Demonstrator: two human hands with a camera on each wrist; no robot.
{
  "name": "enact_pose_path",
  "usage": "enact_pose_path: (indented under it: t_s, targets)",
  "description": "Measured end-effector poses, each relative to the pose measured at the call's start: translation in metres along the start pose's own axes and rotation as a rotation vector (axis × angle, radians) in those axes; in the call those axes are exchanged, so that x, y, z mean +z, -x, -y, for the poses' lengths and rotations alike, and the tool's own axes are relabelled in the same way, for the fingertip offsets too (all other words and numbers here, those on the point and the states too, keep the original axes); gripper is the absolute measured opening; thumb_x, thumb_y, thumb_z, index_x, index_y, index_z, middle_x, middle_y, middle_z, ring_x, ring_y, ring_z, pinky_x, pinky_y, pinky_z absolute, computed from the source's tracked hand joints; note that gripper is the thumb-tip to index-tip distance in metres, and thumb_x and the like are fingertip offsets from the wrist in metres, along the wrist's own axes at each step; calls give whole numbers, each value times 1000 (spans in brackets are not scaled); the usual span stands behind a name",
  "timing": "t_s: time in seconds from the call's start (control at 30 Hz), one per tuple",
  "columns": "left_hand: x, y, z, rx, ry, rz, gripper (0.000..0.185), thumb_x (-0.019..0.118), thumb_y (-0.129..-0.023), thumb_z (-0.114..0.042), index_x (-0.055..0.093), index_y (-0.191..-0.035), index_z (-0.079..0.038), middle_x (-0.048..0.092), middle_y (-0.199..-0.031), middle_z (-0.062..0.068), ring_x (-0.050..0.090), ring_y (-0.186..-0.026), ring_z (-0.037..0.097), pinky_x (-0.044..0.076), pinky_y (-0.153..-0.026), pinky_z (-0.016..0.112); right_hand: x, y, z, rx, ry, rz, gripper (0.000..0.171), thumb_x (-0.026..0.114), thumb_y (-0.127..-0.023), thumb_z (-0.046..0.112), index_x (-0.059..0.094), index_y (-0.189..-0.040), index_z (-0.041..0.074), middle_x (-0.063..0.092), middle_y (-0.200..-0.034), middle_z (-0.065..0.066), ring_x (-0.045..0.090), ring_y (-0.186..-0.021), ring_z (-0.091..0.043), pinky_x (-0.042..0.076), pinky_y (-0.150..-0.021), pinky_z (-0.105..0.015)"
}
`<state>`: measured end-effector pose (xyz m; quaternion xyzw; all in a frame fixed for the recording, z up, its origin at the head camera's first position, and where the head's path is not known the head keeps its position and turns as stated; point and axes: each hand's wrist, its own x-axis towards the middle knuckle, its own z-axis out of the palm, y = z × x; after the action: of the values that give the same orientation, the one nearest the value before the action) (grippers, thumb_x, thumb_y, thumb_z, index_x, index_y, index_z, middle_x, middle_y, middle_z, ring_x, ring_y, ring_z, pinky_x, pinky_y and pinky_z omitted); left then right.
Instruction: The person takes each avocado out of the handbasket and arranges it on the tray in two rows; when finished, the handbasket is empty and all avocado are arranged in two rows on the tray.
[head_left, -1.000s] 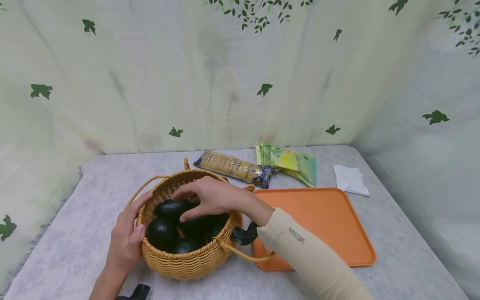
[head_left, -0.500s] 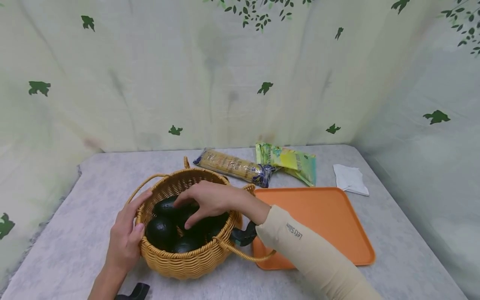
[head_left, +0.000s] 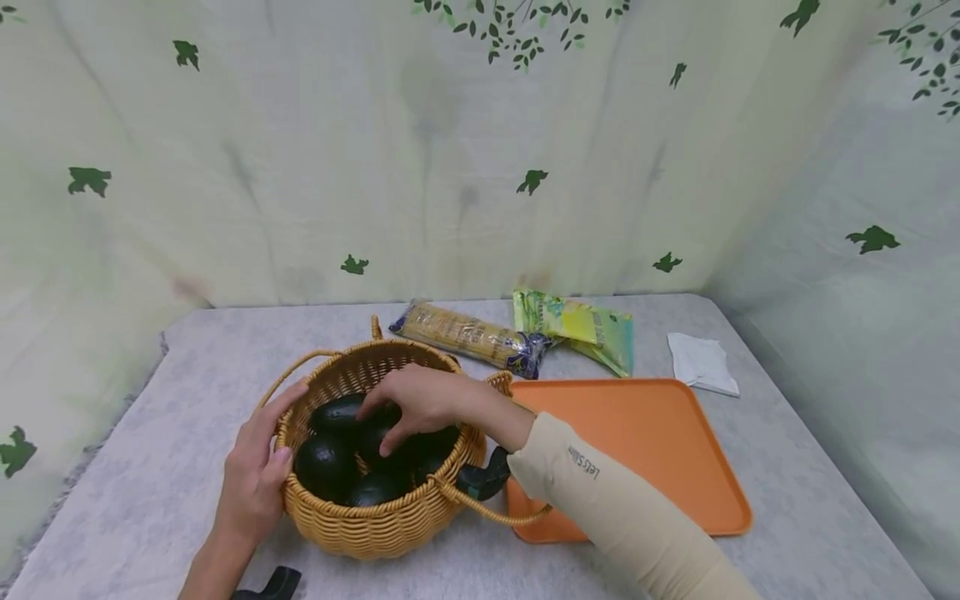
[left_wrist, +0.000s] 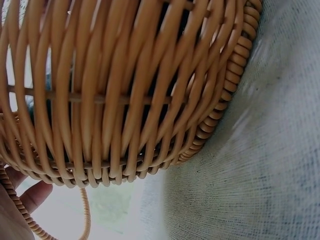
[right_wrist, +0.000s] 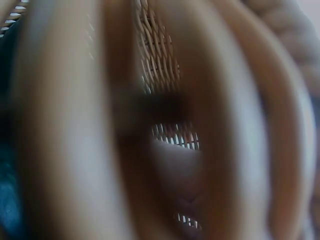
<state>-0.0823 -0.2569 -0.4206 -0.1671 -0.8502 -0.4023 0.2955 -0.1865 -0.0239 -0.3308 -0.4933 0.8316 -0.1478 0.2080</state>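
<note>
A woven wicker basket (head_left: 375, 525) with two loop handles stands on the grey table and holds several dark green avocados (head_left: 322, 467). My left hand (head_left: 258, 467) grips the basket's left side, thumb at the rim. In the left wrist view the basket wall (left_wrist: 125, 100) fills the frame, with a finger (left_wrist: 30, 195) low on the left. My right hand (head_left: 375, 425) reaches in from the right, fingers curled over an avocado (head_left: 341, 412) near the top of the pile. The right wrist view is a blur of fingers (right_wrist: 65, 125) with basket weave (right_wrist: 157, 55) behind.
An orange tray (head_left: 637, 442) lies just right of the basket, with nothing on it. Behind it are a cracker packet (head_left: 468, 336), a green snack bag (head_left: 577, 325) and a white folded napkin (head_left: 701, 362). A leaf-print cloth backdrop closes in the back and right.
My right hand has sunk a little deeper into the basket and its fingers have curled tighter over the avocado. The left hand and basket stay put.
</note>
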Motion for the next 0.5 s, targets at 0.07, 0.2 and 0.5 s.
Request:
enact_pose_path:
  t_s: [0.07,0.2,0.5]
  targets:
    - [0,0,0,-1,3,1,59,39,-95,-13,49,-153,-10,53,-154,1,39,-141,0,23,-112,17,1,0,1,22,23,3,54,80,-89,33,67,-139,20,65,-140,7,58,-130,-9,44,-106,-22]
    - [0,1,1,2,-6,6,59,39,-96,-13,49,-153,-12,52,-155,1,39,-142,1,22,-113,17,3,0,2,52,66,27,55,81,-88,34,67,-139,21,65,-140,7,57,-132,-11,43,-107,-23]
    - [0,0,2,38,-8,-2,58,38,-96,-13,50,-153,-10,53,-154,5,39,-143,2,21,-113,17,4,0,5,76,114,53,59,81,-88,36,65,-142,21,63,-142,7,55,-133,-11,43,-108,-24]
